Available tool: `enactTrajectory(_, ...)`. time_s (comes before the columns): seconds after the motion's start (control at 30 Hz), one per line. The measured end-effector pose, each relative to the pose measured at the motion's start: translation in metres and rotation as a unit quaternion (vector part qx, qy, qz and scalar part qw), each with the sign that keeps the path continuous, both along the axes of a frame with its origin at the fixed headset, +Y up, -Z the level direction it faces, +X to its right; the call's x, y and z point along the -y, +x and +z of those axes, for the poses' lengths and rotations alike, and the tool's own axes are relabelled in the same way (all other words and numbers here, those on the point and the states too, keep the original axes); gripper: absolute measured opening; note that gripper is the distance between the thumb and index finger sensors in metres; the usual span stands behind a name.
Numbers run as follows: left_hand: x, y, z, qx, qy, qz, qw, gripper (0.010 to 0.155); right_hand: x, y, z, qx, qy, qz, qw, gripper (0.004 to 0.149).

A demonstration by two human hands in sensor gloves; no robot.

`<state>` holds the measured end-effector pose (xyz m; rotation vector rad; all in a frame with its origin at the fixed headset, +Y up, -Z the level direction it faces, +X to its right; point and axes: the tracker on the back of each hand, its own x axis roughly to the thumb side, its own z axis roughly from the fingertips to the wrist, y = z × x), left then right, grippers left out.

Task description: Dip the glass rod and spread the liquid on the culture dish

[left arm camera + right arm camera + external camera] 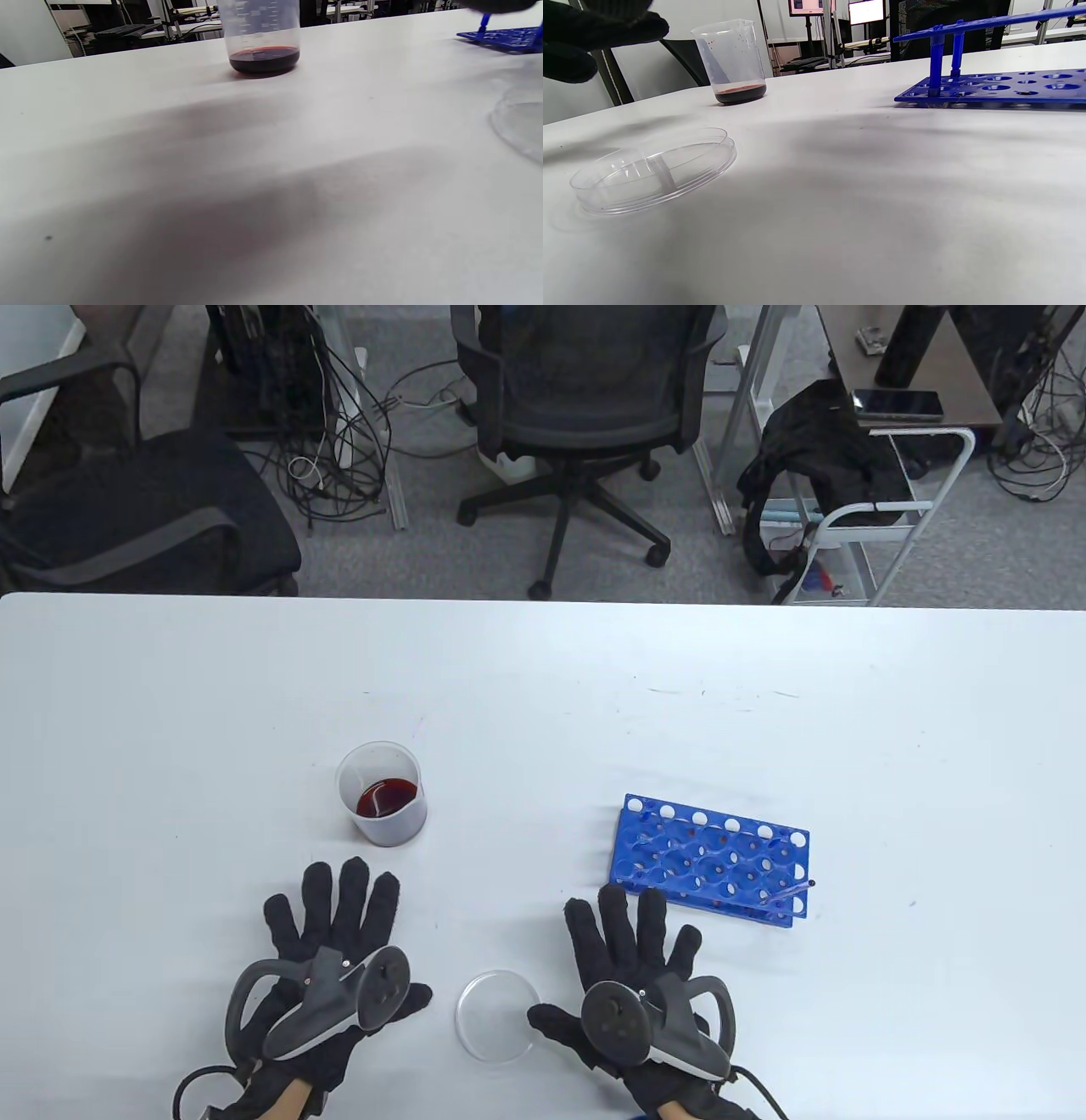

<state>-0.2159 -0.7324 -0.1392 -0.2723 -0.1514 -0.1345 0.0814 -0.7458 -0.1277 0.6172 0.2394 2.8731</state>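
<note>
A clear culture dish [496,1015] lies on the white table [543,687] between my two hands; it also shows in the right wrist view [655,169] and at the right edge of the left wrist view [519,123]. A clear beaker [382,793] with dark red liquid stands beyond my left hand, also seen in the wrist views [263,38] [734,59]. A thin glass rod [789,892] lies across the blue tube rack [711,861] at its near right corner. My left hand [327,937] and right hand [632,946] lie flat on the table, fingers spread, holding nothing.
The blue tube rack [992,87] stands just beyond my right hand. Past the table's far edge are office chairs [585,407], cables and a white cart [874,534].
</note>
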Motion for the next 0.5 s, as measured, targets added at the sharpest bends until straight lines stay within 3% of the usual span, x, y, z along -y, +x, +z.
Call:
enactTrajectory(0.3,0.003,-0.008,-0.001,-0.011,-0.008,0.023,1.000,0.113,-0.026,0.027,0.000,0.073,0.110,-0.095,0.987,0.097)
enactTrajectory(0.5,0.004,-0.007,0.000,-0.005,-0.012,0.026,1.000,0.113,-0.059,0.080,0.010,0.191,0.251,-0.164,0.935,0.090)
